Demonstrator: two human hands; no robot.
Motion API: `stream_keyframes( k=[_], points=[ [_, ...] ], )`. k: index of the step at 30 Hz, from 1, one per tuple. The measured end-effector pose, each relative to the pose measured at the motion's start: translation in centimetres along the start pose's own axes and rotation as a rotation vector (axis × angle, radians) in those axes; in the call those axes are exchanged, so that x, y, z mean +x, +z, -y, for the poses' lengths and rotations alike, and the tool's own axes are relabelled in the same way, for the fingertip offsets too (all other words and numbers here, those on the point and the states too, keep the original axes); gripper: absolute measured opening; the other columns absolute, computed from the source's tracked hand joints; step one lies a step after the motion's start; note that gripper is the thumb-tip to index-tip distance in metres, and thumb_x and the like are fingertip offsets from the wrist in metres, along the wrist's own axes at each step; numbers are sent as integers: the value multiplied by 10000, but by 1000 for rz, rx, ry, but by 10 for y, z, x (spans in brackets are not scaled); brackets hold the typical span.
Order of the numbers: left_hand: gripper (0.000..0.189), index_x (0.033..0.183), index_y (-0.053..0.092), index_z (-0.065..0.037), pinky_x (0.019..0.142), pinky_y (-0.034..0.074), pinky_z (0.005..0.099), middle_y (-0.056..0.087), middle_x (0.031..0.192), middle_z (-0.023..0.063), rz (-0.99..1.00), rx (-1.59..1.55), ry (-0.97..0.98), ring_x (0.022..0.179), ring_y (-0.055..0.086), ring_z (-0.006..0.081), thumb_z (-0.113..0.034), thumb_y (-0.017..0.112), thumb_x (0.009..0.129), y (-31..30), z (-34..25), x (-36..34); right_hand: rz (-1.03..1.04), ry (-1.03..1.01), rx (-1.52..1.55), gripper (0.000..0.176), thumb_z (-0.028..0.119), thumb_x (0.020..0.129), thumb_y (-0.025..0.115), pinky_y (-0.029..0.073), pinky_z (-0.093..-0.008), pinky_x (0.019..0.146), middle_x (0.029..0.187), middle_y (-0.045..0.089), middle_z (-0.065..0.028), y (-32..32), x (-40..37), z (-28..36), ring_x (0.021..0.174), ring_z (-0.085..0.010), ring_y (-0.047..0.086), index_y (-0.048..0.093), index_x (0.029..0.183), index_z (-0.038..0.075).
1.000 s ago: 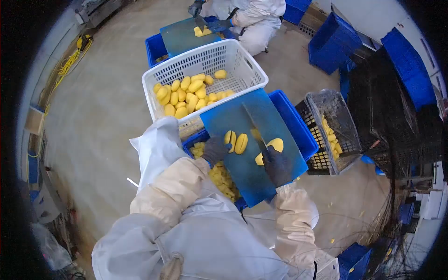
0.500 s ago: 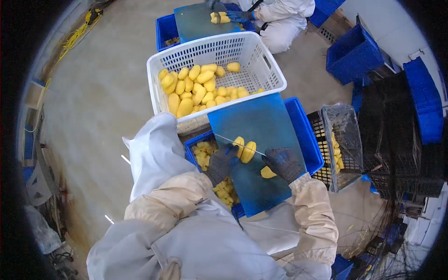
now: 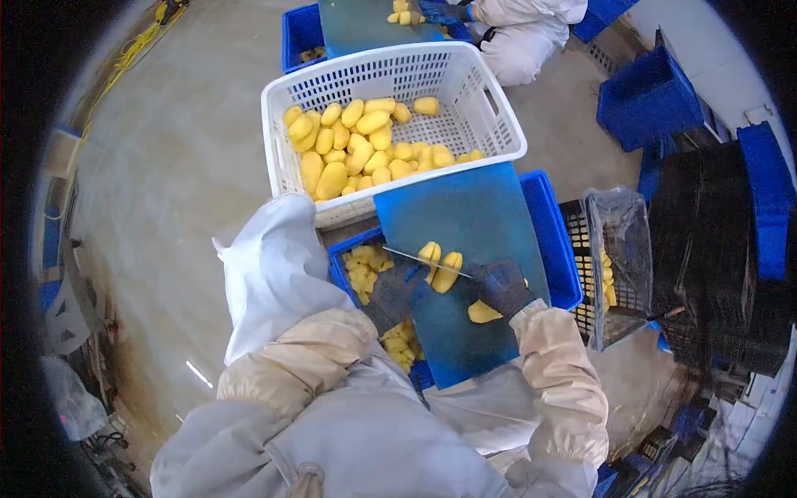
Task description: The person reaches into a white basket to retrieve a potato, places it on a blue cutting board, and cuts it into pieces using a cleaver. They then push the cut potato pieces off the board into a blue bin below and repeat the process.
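Wears a white apron (image 3: 357, 432) and beige sleeves (image 3: 573, 365), nearest the camera. Bends the fingers of the left hand (image 3: 392, 292), dark-gloved, close to a thin blade; cannot tell whether gripping or merely touching. Grips a knife (image 3: 427, 261) in the right hand (image 3: 503, 285), also gloved, closed around a handle hidden from sight. Holds the blade slantwise across two long potato pieces (image 3: 448, 280), side by side between the hands; cannot tell how deep into them. Just below the right hand, another yellow piece (image 3: 483, 312), lying flat on the blue cutting board (image 3: 465, 207).

At the board's left edge, partly under the left hand, a blue tub (image 3: 339, 270) with yellow chunks (image 3: 365, 267) inside. Past the right edge, a blue bin (image 3: 556, 241), then a dark crate (image 3: 579, 282) beside clear plastic, with yellow pieces (image 3: 608, 278) within.

Beyond the board, a white slotted basket (image 3: 490, 124) with a heap of whole peeled potatoes (image 3: 357, 153), mostly toward the left and front. Farthest off, a second board (image 3: 374, 29), potato pieces (image 3: 404, 17) on it and a co-worker's blue-gloved hand (image 3: 448, 12) just beside them.
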State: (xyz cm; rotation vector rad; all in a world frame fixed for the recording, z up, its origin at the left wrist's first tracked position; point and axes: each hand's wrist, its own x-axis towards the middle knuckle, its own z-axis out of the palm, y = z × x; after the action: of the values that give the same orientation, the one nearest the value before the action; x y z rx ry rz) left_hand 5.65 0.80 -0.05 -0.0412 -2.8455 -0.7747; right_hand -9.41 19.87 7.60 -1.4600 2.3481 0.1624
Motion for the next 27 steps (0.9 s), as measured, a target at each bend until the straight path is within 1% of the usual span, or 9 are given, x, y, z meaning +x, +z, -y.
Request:
stream_keyframes(
  k=[5, 7, 9, 11, 13, 15, 18, 24, 27],
  points=[
    [426, 1129, 521, -96, 752, 443, 432, 520, 1086, 134, 71, -51, -46, 929, 544, 303, -249, 600, 739, -16, -6, 1, -265, -65, 61, 103, 205, 757, 594, 466, -413, 581, 662, 608, -98, -5, -10, 1, 658, -277, 617, 571, 778, 107],
    [417, 1127, 520, -99, 755, 440, 435, 523, 1085, 136, 104, -84, -68, 934, 542, 305, -245, 595, 744, -20, -7, -10, -251, -73, 97, 116, 214, 759, 599, 459, -417, 561, 637, 595, -96, -19, -21, 11, 631, -283, 610, 558, 753, 106],
    [294, 1025, 586, -60, 593, 466, 416, 580, 974, 139, -125, 50, 132, 782, 596, 289, -144, 560, 745, -21, -7, -13, -241, -63, 129, 137, 224, 761, 604, 452, -421, 540, 612, 583, -95, -38, -35, 24, 604, -289, 602, 544, 727, 105],
    [297, 1024, 587, -62, 592, 467, 415, 583, 949, 141, -89, 55, 149, 765, 598, 288, -137, 557, 739, -17, -5, -14, -161, -9, 81, 137, 146, 677, 616, 470, -422, 567, 662, 610, -112, -54, -40, 40, 627, -297, 611, 600, 810, 118],
    [300, 1024, 588, -64, 590, 467, 415, 586, 925, 142, -53, 67, 159, 749, 600, 288, -131, 554, 733, -11, -1, -16, -138, 13, 59, 143, 149, 675, 616, 469, -420, 564, 659, 608, -115, -43, -39, 40, 624, -300, 610, 599, 813, 115],
    [432, 1155, 516, -109, 719, 430, 421, 547, 1028, 134, 191, 42, 59, 909, 541, 284, -250, 571, 751, -13, 0, -18, -114, 28, 42, 149, 151, 673, 616, 468, -418, 562, 656, 606, -118, -32, -36, 39, 620, -303, 608, 597, 815, 112],
    [425, 1147, 523, -102, 706, 429, 414, 556, 1012, 122, 279, 49, 10, 898, 542, 268, -224, 567, 743, -20, -6, -11, -210, -23, -13, 157, 244, 785, 577, 453, -415, 476, 566, 586, -91, -25, -33, 35, 525, -273, 601, 550, 715, 106],
    [426, 1131, 539, -104, 697, 434, 399, 559, 1010, 94, -19, 56, 210, 865, 558, 253, -228, 575, 725, -17, 0, -15, -254, -76, -16, 104, 206, 723, 622, 467, -385, 520, 626, 610, -89, 1, -17, 25, 589, -262, 619, 571, 723, 117],
    [418, 1114, 550, -93, 721, 433, 395, 561, 1009, 88, 123, 166, 120, 888, 554, 252, -218, 580, 716, -15, -2, -16, -152, 6, 11, 98, 182, 689, 636, 464, -383, 535, 643, 609, -86, 17, -10, 22, 609, -270, 615, 579, 732, 116]
  ],
)
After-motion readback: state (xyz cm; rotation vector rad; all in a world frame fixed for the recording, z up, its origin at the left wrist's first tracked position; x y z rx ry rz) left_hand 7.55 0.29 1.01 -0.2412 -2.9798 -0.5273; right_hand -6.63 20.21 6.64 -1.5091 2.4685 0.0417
